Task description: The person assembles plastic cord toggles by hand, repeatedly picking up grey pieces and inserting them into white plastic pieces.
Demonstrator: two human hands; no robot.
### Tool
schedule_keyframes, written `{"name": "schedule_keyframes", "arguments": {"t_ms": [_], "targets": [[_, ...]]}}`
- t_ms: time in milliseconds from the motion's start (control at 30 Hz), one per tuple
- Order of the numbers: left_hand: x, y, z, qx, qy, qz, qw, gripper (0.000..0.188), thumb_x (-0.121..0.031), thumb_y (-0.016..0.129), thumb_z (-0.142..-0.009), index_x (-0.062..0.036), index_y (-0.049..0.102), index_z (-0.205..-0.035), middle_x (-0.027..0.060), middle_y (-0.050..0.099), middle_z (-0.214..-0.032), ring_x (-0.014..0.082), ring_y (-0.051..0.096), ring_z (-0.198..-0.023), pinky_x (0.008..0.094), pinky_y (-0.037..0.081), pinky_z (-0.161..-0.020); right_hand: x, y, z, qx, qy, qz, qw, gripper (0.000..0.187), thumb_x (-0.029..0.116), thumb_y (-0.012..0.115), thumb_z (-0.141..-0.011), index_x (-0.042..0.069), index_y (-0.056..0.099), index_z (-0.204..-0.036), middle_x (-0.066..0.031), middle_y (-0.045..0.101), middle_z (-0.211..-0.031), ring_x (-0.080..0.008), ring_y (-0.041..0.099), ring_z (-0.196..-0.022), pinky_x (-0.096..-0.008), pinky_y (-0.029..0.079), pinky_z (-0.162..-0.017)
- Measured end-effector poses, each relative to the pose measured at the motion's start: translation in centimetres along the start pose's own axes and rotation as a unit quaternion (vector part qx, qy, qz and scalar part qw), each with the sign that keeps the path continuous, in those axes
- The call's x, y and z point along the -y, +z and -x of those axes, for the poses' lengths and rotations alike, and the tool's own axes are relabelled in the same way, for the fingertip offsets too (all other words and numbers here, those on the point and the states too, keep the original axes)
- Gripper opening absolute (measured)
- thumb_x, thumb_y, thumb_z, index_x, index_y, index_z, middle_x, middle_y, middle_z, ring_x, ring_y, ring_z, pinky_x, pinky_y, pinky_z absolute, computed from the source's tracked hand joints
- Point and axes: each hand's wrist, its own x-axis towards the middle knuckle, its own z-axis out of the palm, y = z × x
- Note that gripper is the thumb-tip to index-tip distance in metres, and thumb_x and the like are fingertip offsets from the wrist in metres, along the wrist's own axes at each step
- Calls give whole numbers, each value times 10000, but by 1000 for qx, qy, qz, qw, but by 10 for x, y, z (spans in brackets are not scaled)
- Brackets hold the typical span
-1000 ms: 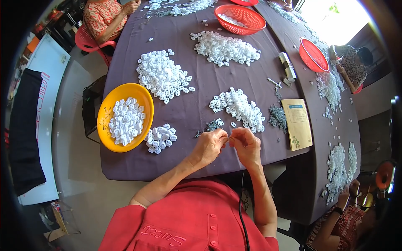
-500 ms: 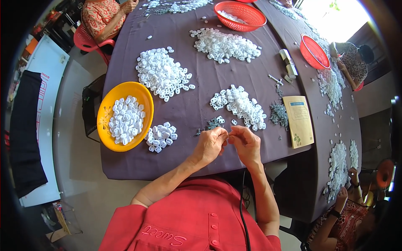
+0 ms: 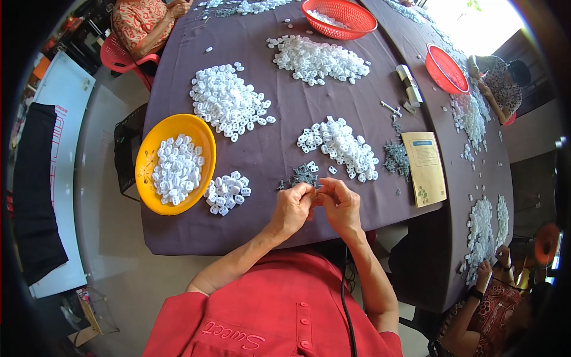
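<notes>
Close together above the near table edge, my left hand [image 3: 292, 208] and my right hand [image 3: 340, 205] meet at the fingertips. Both are closed in a pinch; whatever they hold is too small and hidden to name. Just beyond them lies a small heap of grey metal-looking pieces [image 3: 304, 175]. Past it spreads a pile of white plastic pieces with holes [image 3: 345, 150]. Left of my hands are a small group of white oval pieces [image 3: 227, 193] and a yellow bowl [image 3: 206, 134] holding more of them.
Larger white piles [image 3: 226, 101] lie farther back, near a red basket [image 3: 363, 30]. To the right are a brown booklet [image 3: 424, 169], grey bits [image 3: 397, 159] and a second red basket [image 3: 446, 68]. Other people sit around the table [image 3: 262, 235]. A black cable [image 3: 347, 297] hangs over my front.
My right hand has shifted slightly left, and the fingertips of both hands are closer together. The whole view has moved a little. The piles look the same.
</notes>
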Motion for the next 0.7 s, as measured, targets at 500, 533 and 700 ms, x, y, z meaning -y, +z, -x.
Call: {"name": "schedule_keyframes", "arguments": {"t_ms": [500, 533, 700], "targets": [[15, -30, 19, 28, -143, 181, 973, 87, -89, 573, -871, -4, 592, -857, 32, 589, -675, 60, 548, -508, 209, 482, -434, -18, -32, -9, -54, 11, 164, 985, 110, 26, 600, -803, 0, 643, -901, -43, 596, -632, -79, 551, -576, -231, 444, -527], [15, -31, 20, 27, -151, 188, 970, 86, -87, 572, -869, -5, 588, -849, 29, 584, -674, 57, 541, -510, 208, 475, -433, -20, -40, -12, -80, 11, 197, 977, 115, 27, 605, -796, 5, 645, -901, -53, 599, -644, -92, 558, -579, -236, 448, -540], [19, -27, 20, 30, -152, 202, 967, 89, -100, 592, -867, -11, 597, -861, 34, 598, -669, 64, 552, -489, 210, 480, -419, -27, -63, -26, -147, -53, 327, 932, 135, 22, 607, -759, 39, 626, -892, -99, 588, -819, -222, 577, -721, -320, 457, -626]]}}
